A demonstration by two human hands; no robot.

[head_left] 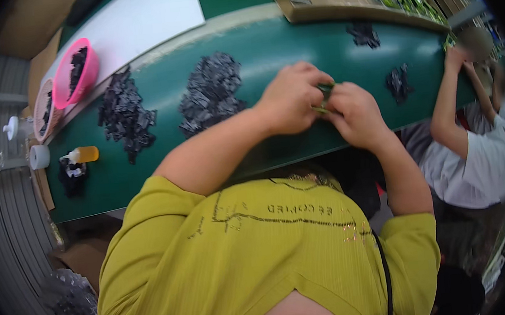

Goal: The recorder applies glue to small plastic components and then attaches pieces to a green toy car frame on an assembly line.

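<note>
Both of my hands meet over the near part of the green tabletop (278, 45). Between their fingertips is a small green piece (321, 109), mostly covered by the fingers, so its exact kind does not show. My left hand (296, 97) pinches it from the left, and my right hand (356, 113) grips it from the right. Left of my hands lies a large heap of small flat black pieces (213, 91). A second black heap (124, 115) is farther left. Two smaller black clusters, one of them a near cluster (399, 84), lie to the right.
A cardboard tray (342, 11) with green parts stands at the far right. At left are a pink basket (95, 69), a paler basket (38, 120), an amber bottle (87, 154) and a white roll (39, 157). A co-worker in a white shirt (475, 166) works at right.
</note>
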